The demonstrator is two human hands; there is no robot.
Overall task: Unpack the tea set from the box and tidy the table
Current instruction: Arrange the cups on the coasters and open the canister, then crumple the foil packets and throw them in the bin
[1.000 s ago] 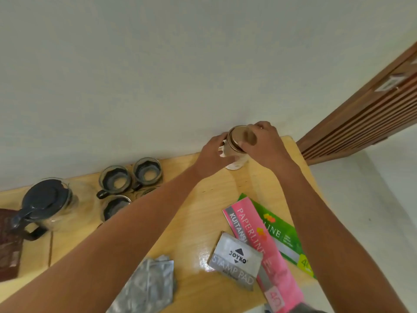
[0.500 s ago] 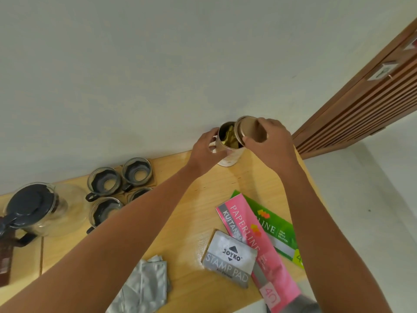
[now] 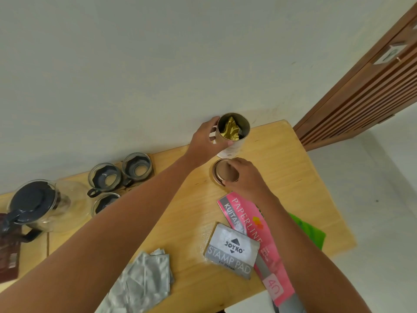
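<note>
— Where's the tea tin (image 3: 232, 141)?
— Upright at the worktop's (image 3: 293, 177) far edge by the wall, open, gold foil bag (image 3: 230, 131) showing inside. The left hand (image 3: 206, 141) has its grip wrapped around the tin's side.
— And the lid (image 3: 222, 172)?
— Flat on the worktop just in front of the tin; the right hand (image 3: 246, 177) rests on it, fingers pinching its rim.
— The rest?
— Glass teapot (image 3: 38, 204) and three glass cups (image 3: 106, 179) sit far left.

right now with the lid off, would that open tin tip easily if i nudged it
Probably somewhat: the tin is tall for its base and stands upright near the table edge by the wall. It likely weighs little, since only a crumpled gold foil bag shows inside. The left hand wrapped around it should steady it.
</note>
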